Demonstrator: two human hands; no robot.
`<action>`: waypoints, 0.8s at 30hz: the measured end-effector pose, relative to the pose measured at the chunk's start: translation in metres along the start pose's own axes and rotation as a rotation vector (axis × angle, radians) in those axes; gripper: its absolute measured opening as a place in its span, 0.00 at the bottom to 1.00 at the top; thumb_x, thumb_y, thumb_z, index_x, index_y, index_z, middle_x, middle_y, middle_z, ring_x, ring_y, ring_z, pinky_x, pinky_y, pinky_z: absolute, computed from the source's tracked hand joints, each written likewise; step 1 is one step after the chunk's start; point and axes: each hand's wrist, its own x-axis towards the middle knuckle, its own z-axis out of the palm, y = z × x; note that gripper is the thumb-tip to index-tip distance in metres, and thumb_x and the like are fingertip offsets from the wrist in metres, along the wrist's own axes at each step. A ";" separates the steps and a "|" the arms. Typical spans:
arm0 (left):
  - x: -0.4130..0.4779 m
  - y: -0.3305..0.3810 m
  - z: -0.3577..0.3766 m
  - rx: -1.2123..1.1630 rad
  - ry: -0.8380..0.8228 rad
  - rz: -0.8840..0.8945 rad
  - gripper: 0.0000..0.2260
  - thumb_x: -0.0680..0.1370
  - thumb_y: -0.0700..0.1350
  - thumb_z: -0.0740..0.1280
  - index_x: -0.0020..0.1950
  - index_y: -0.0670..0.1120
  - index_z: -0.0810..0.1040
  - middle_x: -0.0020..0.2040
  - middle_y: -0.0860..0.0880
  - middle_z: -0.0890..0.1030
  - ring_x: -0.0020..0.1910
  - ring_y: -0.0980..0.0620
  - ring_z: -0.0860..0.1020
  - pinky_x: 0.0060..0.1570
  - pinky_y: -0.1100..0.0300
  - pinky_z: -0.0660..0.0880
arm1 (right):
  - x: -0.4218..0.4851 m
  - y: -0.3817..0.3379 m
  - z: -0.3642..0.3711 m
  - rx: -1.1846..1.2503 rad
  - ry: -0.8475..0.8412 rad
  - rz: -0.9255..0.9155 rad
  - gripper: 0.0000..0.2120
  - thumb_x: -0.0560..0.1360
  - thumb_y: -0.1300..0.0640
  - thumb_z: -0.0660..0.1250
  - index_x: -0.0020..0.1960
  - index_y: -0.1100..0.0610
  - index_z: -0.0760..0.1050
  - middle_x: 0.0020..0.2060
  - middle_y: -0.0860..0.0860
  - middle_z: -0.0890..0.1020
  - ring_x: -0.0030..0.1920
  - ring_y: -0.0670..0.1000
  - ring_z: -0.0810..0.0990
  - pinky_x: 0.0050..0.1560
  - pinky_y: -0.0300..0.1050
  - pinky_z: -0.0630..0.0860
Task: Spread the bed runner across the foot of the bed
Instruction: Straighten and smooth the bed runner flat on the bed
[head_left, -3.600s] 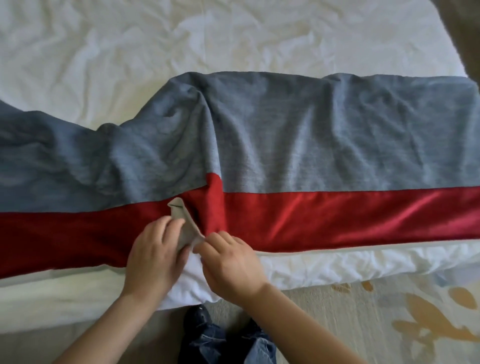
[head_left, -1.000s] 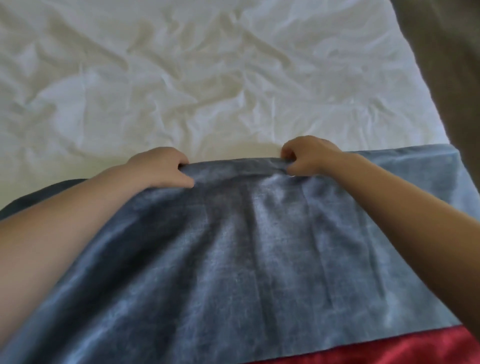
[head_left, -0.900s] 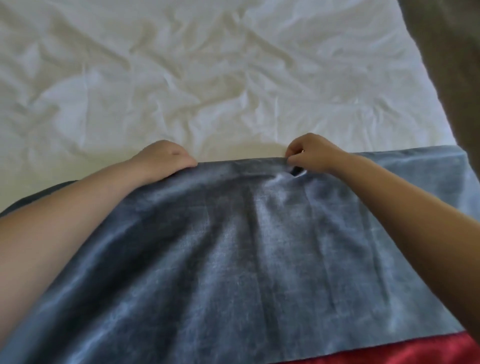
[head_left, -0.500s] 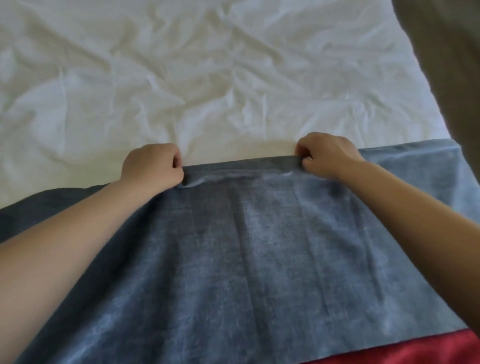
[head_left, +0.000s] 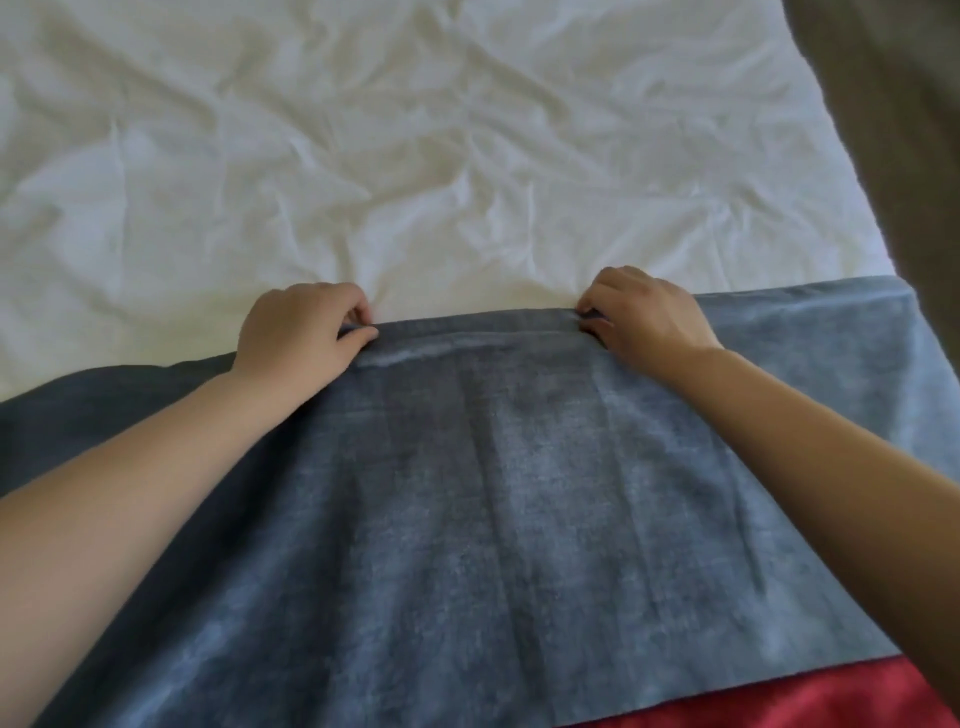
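Note:
The bed runner (head_left: 493, 493) is a grey-blue cloth with a red band along its near edge, lying across the white bed. Its far edge runs between my two hands. My left hand (head_left: 298, 335) pinches that edge at centre left, fingers closed on the cloth. My right hand (head_left: 644, 312) pinches the same edge at centre right. The stretch between the hands is fairly straight with a small ridge. Left of my left hand the runner's edge slopes back toward me and lies darker. Both forearms rest over the runner.
A wrinkled white sheet (head_left: 389, 145) covers the bed beyond the runner. The bed's right edge (head_left: 852, 208) drops to a brownish floor (head_left: 893, 104) at the upper right.
From the runner's near red edge, both hands went to its far edge and gripped it. In the last second they drew slightly further apart, and the edge between them is straighter.

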 end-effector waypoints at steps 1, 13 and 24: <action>0.001 0.001 0.000 0.022 0.012 -0.001 0.04 0.75 0.48 0.68 0.43 0.49 0.78 0.38 0.51 0.81 0.37 0.49 0.76 0.36 0.58 0.68 | 0.004 -0.001 0.002 -0.056 -0.016 -0.017 0.04 0.75 0.59 0.66 0.47 0.59 0.79 0.45 0.53 0.79 0.45 0.55 0.76 0.35 0.46 0.71; -0.039 0.032 -0.002 0.155 0.175 0.033 0.10 0.75 0.38 0.66 0.55 0.41 0.77 0.53 0.43 0.78 0.51 0.42 0.74 0.48 0.50 0.73 | -0.001 -0.034 -0.001 -0.223 -0.025 0.157 0.15 0.71 0.68 0.64 0.55 0.56 0.73 0.49 0.54 0.76 0.47 0.55 0.75 0.45 0.48 0.72; -0.244 0.104 0.025 -0.115 -0.156 0.268 0.05 0.70 0.48 0.70 0.41 0.48 0.80 0.38 0.51 0.79 0.39 0.48 0.79 0.34 0.56 0.76 | -0.195 -0.159 -0.014 -0.080 -0.086 -0.013 0.11 0.64 0.60 0.74 0.46 0.56 0.80 0.39 0.53 0.79 0.38 0.57 0.80 0.33 0.47 0.76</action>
